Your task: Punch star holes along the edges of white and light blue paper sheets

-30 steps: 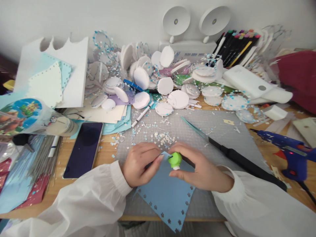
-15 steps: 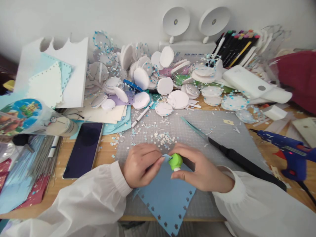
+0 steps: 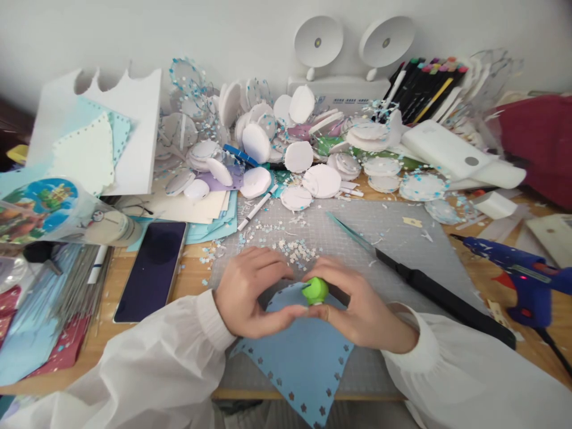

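My right hand (image 3: 357, 304) is closed round a small green craft punch (image 3: 316, 291), thumb beneath and fingers over the top. A blue sheet of paper (image 3: 299, 351) with flower-shaped holes along its edges hangs over the front edge of the table. Its upper corner is at the punch. My left hand (image 3: 257, 292) grips the paper's upper left part, thumb on the near face and fingers behind. The left thumb tip meets the right thumb just below the punch. Small white and blue paper flowers (image 3: 297, 253) lie scattered beyond the hands.
A grey cutting mat (image 3: 402, 238) lies under the work, with long black-handled tweezers (image 3: 420, 280) across it. A blue glue gun (image 3: 513, 256) is at the right, a phone (image 3: 152, 268) at the left. White discs (image 3: 298, 156) are heaped at the back.
My left hand has shifted slightly left and up, its fingers opening from a pinch at the paper's corner to a wider hold. The paper now bends, and more of its left edge shows.
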`<action>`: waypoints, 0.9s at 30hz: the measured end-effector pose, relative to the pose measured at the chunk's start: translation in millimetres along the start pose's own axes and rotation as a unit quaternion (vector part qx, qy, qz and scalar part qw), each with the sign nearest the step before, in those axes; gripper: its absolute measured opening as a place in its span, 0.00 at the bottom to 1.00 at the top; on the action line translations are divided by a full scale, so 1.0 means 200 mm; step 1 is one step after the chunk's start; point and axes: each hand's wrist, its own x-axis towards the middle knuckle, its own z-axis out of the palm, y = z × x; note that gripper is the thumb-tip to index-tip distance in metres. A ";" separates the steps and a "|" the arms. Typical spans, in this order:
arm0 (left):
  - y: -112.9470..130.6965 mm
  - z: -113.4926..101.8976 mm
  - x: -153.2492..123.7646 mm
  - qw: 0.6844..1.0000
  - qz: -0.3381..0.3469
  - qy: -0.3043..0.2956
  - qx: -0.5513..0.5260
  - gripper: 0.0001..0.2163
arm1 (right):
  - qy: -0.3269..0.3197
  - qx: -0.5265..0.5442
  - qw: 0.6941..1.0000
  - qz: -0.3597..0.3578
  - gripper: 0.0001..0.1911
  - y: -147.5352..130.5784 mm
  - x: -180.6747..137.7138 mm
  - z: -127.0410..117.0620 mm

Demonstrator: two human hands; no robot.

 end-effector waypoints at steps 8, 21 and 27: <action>0.03 0.03 0.00 0.989 -0.003 -0.104 0.101 0.23 | -0.040 -0.048 0.998 0.009 0.08 0.00 -0.01 0.06; 0.02 0.05 -0.01 0.995 0.027 -0.096 0.027 0.17 | -0.060 -0.034 0.997 -0.016 0.08 0.03 -0.02 0.07; 0.02 0.05 -0.01 0.995 0.029 -0.091 0.024 0.18 | -0.053 -0.046 0.997 -0.022 0.07 0.03 -0.01 0.06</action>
